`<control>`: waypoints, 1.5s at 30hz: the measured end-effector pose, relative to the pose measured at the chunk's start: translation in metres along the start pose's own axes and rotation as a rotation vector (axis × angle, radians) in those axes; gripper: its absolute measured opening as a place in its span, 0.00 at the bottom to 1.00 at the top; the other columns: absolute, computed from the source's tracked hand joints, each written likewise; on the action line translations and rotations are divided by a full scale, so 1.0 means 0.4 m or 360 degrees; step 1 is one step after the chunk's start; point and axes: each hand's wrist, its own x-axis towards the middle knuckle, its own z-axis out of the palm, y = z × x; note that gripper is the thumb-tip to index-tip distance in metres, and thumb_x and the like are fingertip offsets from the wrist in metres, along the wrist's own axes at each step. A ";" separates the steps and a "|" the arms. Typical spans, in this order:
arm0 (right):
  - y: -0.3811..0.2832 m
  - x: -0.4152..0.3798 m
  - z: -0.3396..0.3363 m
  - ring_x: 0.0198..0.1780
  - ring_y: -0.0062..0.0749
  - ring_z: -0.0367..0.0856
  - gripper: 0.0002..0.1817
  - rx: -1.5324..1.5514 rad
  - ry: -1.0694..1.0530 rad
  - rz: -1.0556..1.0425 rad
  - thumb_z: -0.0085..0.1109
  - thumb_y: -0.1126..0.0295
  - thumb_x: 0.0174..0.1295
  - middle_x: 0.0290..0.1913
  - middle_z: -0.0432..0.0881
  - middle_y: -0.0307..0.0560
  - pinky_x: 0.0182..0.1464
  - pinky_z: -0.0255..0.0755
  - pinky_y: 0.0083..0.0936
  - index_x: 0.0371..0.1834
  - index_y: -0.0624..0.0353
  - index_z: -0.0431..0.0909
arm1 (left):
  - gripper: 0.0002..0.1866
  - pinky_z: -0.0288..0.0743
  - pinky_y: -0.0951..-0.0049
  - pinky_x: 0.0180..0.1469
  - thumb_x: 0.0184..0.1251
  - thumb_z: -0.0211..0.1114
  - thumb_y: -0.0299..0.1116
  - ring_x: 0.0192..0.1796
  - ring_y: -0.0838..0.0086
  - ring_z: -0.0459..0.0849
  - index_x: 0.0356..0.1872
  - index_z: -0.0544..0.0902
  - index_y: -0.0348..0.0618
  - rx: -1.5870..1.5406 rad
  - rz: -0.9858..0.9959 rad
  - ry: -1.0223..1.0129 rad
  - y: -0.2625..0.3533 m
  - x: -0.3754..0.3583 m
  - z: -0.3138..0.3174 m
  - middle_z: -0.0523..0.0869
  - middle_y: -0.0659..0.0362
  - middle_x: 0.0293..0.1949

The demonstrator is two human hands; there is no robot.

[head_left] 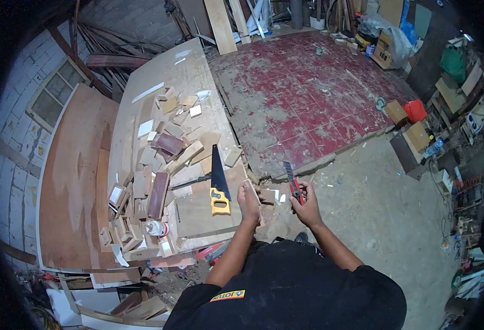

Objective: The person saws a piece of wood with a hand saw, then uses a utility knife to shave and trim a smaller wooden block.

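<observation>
My left hand (248, 202) is closed around a small flat wooden piece (259, 209) at the right edge of the workbench (198, 221). My right hand (306, 204) grips a red utility knife (294, 187), its blade out and pointing up and away from me. The two hands are apart. Just left of my left hand, a handsaw (217, 179) with a yellow handle lies on the bench, its dark blade pointing away. Further left lie two dark reddish sanding blocks (158, 195) and many wood offcuts.
A bottle (156, 228) stands near the bench's front left. Large curved plywood (74, 181) leans along the left side. Behind is a raised red tiled floor (308, 93) with a step edge. Boxes (419, 136) and a red bag (415, 111) sit at the right.
</observation>
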 end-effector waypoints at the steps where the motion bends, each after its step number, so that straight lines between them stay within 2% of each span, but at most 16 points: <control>1: 0.001 0.001 0.017 0.30 0.19 0.77 0.23 0.0003 0.0000 0.0003 0.61 0.78 0.64 0.43 0.75 0.43 0.30 0.76 0.19 0.61 0.59 0.67 | 0.19 0.76 0.79 0.34 0.81 0.46 0.49 0.29 0.80 0.80 0.43 0.74 0.44 0.0053 0.0047 -0.0047 0.006 0.008 -0.017 0.81 0.60 0.31; 4: -0.010 0.009 0.068 0.26 0.17 0.75 0.19 -0.0127 -0.0124 0.0080 0.59 0.73 0.67 0.38 0.77 0.43 0.27 0.73 0.20 0.60 0.59 0.70 | 0.19 0.73 0.80 0.36 0.82 0.45 0.49 0.31 0.82 0.78 0.49 0.76 0.44 0.0093 0.0133 -0.0181 0.035 0.023 -0.072 0.83 0.61 0.35; 7: -0.037 0.010 0.134 0.31 0.19 0.78 0.16 -0.0161 -0.0135 -0.0071 0.58 0.68 0.70 0.36 0.79 0.42 0.32 0.76 0.24 0.59 0.60 0.74 | 0.21 0.73 0.79 0.39 0.81 0.45 0.49 0.36 0.81 0.79 0.57 0.77 0.44 0.0268 0.0162 -0.0323 0.073 0.041 -0.122 0.85 0.61 0.39; 9: -0.052 0.011 0.179 0.38 0.31 0.82 0.16 -0.0505 -0.0144 -0.0546 0.59 0.68 0.68 0.39 0.82 0.45 0.41 0.77 0.29 0.57 0.61 0.77 | 0.21 0.74 0.79 0.39 0.81 0.46 0.48 0.36 0.82 0.78 0.57 0.77 0.43 0.0274 0.0179 -0.0384 0.094 0.052 -0.152 0.83 0.62 0.37; 10: -0.080 0.007 0.199 0.38 0.31 0.82 0.16 -0.0509 -0.0137 -0.0547 0.59 0.68 0.68 0.39 0.82 0.45 0.41 0.77 0.29 0.57 0.61 0.77 | 0.21 0.74 0.80 0.40 0.81 0.47 0.47 0.36 0.82 0.78 0.58 0.78 0.43 0.0281 0.0195 -0.0434 0.103 0.057 -0.166 0.82 0.64 0.36; 12: -0.127 -0.003 0.232 0.44 0.45 0.83 0.16 -0.0900 -0.0233 -0.0755 0.61 0.67 0.66 0.43 0.83 0.51 0.48 0.76 0.35 0.55 0.60 0.79 | 0.20 0.73 0.80 0.40 0.81 0.49 0.46 0.36 0.82 0.78 0.58 0.77 0.42 0.0335 0.0256 -0.0495 0.120 0.071 -0.197 0.82 0.64 0.36; 13: -0.126 0.002 0.247 0.44 0.51 0.80 0.18 -0.0967 -0.0227 -0.0971 0.63 0.66 0.63 0.43 0.82 0.52 0.47 0.75 0.37 0.55 0.56 0.80 | 0.19 0.73 0.80 0.41 0.81 0.50 0.44 0.36 0.82 0.77 0.59 0.76 0.41 0.0389 0.0318 -0.0548 0.127 0.076 -0.212 0.81 0.63 0.36; 16: -0.162 -0.006 0.290 0.43 0.48 0.79 0.19 -0.1343 -0.0281 -0.0944 0.64 0.63 0.62 0.40 0.80 0.49 0.44 0.74 0.38 0.56 0.53 0.81 | 0.18 0.73 0.80 0.41 0.80 0.53 0.41 0.35 0.81 0.76 0.59 0.75 0.39 0.0426 0.0507 -0.0587 0.136 0.091 -0.251 0.80 0.63 0.36; 17: -0.163 -0.006 0.302 0.43 0.48 0.79 0.19 -0.1349 -0.0279 -0.0941 0.64 0.63 0.62 0.40 0.80 0.49 0.44 0.74 0.38 0.56 0.53 0.81 | 0.18 0.72 0.79 0.43 0.79 0.54 0.39 0.38 0.80 0.76 0.59 0.74 0.37 0.0351 0.0307 -0.0577 0.138 0.089 -0.269 0.79 0.62 0.37; 19: -0.158 -0.011 0.329 0.41 0.44 0.78 0.20 -0.1402 -0.0218 -0.1059 0.65 0.62 0.62 0.37 0.78 0.47 0.41 0.72 0.36 0.58 0.50 0.81 | 0.17 0.71 0.78 0.43 0.80 0.54 0.39 0.39 0.80 0.75 0.58 0.74 0.38 0.0459 0.0365 -0.0633 0.158 0.092 -0.303 0.79 0.62 0.37; 23: -0.154 -0.025 0.371 0.39 0.42 0.76 0.21 -0.1469 -0.0244 -0.0980 0.64 0.62 0.62 0.36 0.77 0.45 0.40 0.71 0.37 0.59 0.49 0.81 | 0.15 0.69 0.78 0.44 0.80 0.53 0.39 0.40 0.81 0.72 0.56 0.75 0.39 0.0582 0.0456 -0.0697 0.178 0.105 -0.348 0.77 0.62 0.36; 28: -0.135 -0.053 0.418 0.37 0.41 0.77 0.21 -0.1441 -0.0169 -0.0990 0.64 0.62 0.62 0.34 0.77 0.44 0.39 0.72 0.37 0.59 0.47 0.81 | 0.16 0.73 0.76 0.42 0.79 0.53 0.40 0.40 0.77 0.75 0.56 0.74 0.39 0.0674 0.0327 -0.0726 0.207 0.126 -0.398 0.78 0.59 0.40; 30: -0.131 -0.062 0.433 0.37 0.42 0.76 0.22 -0.1436 -0.0152 -0.0978 0.64 0.62 0.62 0.34 0.77 0.45 0.39 0.71 0.37 0.61 0.47 0.80 | 0.17 0.75 0.75 0.41 0.79 0.54 0.40 0.42 0.76 0.77 0.58 0.73 0.39 0.0623 0.0564 -0.0716 0.225 0.128 -0.402 0.79 0.58 0.42; 34: -0.129 -0.075 0.461 0.35 0.42 0.75 0.22 -0.1445 -0.0077 -0.0957 0.64 0.63 0.63 0.33 0.77 0.46 0.38 0.71 0.37 0.62 0.47 0.80 | 0.18 0.76 0.74 0.43 0.78 0.54 0.40 0.42 0.75 0.78 0.60 0.72 0.39 0.0608 0.0717 -0.0713 0.210 0.156 -0.419 0.79 0.57 0.42; 39: -0.134 -0.082 0.492 0.35 0.42 0.75 0.22 -0.1390 -0.0028 -0.0902 0.63 0.64 0.63 0.32 0.77 0.46 0.37 0.70 0.36 0.61 0.49 0.80 | 0.17 0.78 0.71 0.48 0.73 0.61 0.33 0.43 0.73 0.79 0.58 0.72 0.41 0.0515 0.0742 -0.0717 0.199 0.176 -0.422 0.79 0.58 0.44; 45: -0.144 -0.092 0.513 0.37 0.43 0.76 0.21 -0.1375 0.0039 -0.0867 0.64 0.65 0.63 0.33 0.77 0.47 0.39 0.71 0.36 0.60 0.50 0.81 | 0.17 0.77 0.71 0.44 0.65 0.70 0.30 0.42 0.72 0.81 0.52 0.75 0.41 0.0714 0.0749 -0.0595 0.253 0.155 -0.412 0.79 0.58 0.41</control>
